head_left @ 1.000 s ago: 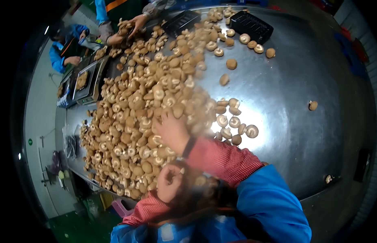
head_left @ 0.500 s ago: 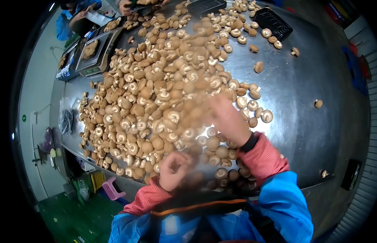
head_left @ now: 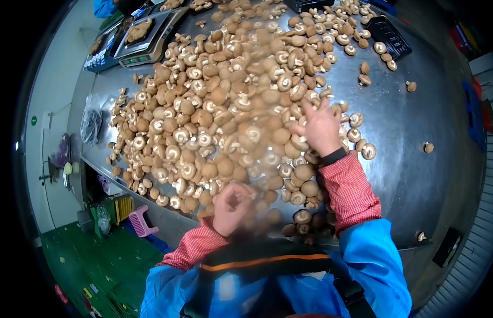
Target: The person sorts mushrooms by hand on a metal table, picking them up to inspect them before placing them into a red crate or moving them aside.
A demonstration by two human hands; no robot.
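Note:
A big heap of brown shiitake mushrooms [head_left: 204, 117] with pale stems lies on a metal table. My right hand [head_left: 322, 130] is over the heap's right side, fingers spread and touching mushrooms, none clearly gripped. Low at the heap's near edge, my left hand [head_left: 230, 209] is curled, thumb and fingers forming a ring. A blurred patch covers its fingertips, so I cannot make out what they hold. Between my forearms, close to my body, sits a smaller group of mushrooms [head_left: 302, 216], partly blurred and in shadow.
The metal table [head_left: 400, 175] carries a few stray mushrooms at right. A black plastic tray [head_left: 388, 37] stands at the far right, another black tray [head_left: 309, 4] at the back. A weighing scale [head_left: 146, 40] bears a loaded tray. At left lies a clear plastic bag [head_left: 91, 121].
My right hand has moved right and away from me, and its fingers have spread over the mushrooms. My left hand stays curled in nearly the same place. The view has shifted slightly.

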